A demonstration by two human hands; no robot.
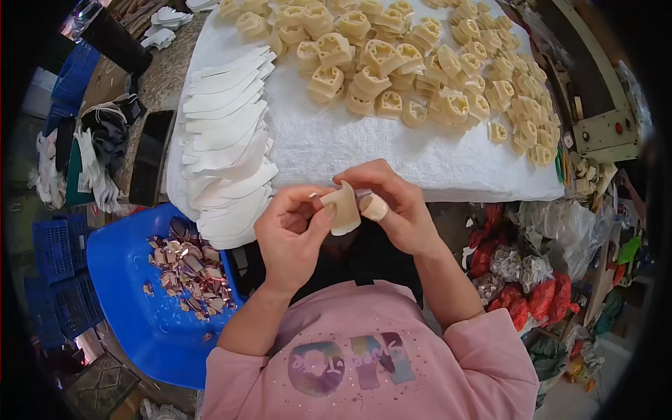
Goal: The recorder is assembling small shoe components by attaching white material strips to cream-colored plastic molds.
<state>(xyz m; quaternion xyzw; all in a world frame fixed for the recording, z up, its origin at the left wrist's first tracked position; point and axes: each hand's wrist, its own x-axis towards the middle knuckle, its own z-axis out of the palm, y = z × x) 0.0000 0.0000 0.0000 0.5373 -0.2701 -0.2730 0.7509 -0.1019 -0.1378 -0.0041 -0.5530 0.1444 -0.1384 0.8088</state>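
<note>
My left hand (290,234) pinches a cream, curved, heel-shaped piece (343,213) between thumb and fingers, just in front of the table's near edge. A small shiny reddish strip (316,202) shows beside its fingers. From the other side my right hand (395,206) is closed at the piece, its index finger curled over the upper edge. A beige wrap (374,208) covers the right thumb's tip. Many similar cream heel-shaped pieces (378,59) lie heaped on the white-covered table (308,150). Left of them, thin white curved sheets (227,140) lie overlapped in a row.
A blue bin (126,301) at lower left holds shiny pinkish scraps (192,269). A black phone (150,157) and a dark cylinder (115,35) lie left of the table. Red and clear plastic bags (539,294) crowd the right, below a machine (607,133).
</note>
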